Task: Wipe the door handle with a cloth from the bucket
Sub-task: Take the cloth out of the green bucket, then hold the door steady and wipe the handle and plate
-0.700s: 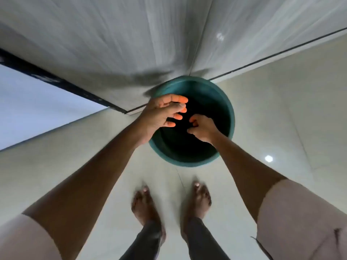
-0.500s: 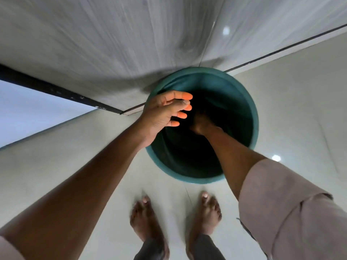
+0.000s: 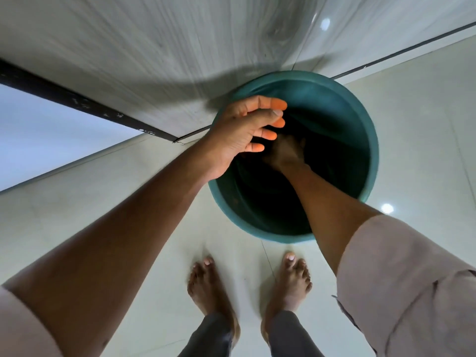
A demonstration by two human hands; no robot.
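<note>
A round teal bucket (image 3: 365, 130) stands on the pale floor against the wall, just ahead of my feet. Its inside is dark, and no cloth can be made out there. My left hand (image 3: 242, 132) hovers over the bucket's left rim, fingers spread and curled, holding nothing. My right hand (image 3: 283, 153) is reached deep into the bucket, partly hidden behind my left fingers; the shadow hides its fingers, so I cannot tell whether it grips anything. No door handle is in view.
A grey wood-grain wall or door panel (image 3: 154, 47) rises right behind the bucket, with a black strip (image 3: 77, 101) at its left edge. Glossy pale floor tiles (image 3: 425, 124) surround the bucket. My bare feet (image 3: 247, 284) stand just short of it.
My right hand has gone from above the bucket's opening down deep inside it. I have leaned in, so the bucket looks larger. My left hand stays over the left rim.
</note>
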